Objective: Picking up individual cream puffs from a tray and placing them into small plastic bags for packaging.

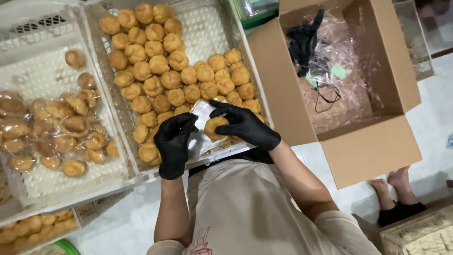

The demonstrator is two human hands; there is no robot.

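Observation:
Both my hands wear black gloves. My left hand grips the near edge of a small clear plastic bag. My right hand presses a round golden pastry into that bag, fingers spread over its top. Both hands hover over the near edge of a white perforated crate that holds several loose round golden pastries.
A second white crate on the left holds several pastries wrapped in clear bags. An open cardboard box with clear plastic and black items stands on the right. Another person's bare feet rest on the tiled floor. More pastries lie in trays below.

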